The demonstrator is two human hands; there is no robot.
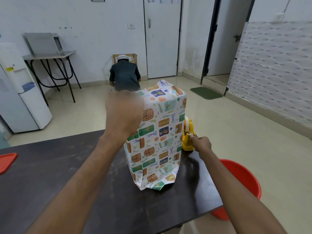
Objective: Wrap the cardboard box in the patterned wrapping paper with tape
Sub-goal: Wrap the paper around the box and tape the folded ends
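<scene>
The box, covered in patterned wrapping paper [157, 132], stands upright on the dark table [67, 166]. Loose paper ends flare out at its bottom near the table's front. My left hand [124, 112] rests on the box's upper left edge and steadies it; its fingers are hidden behind the top. Just right of the box sits a yellow tape dispenser [187, 137] with a roll of clear tape. My right hand [201, 143] pinches the tape end at the dispenser's cutter.
An orange bucket [241, 179] stands on the floor right of the table. An orange lid [6, 162] lies at the table's left edge. A person [125, 76] crouches on the floor beyond. A water cooler [20, 92] stands at the left.
</scene>
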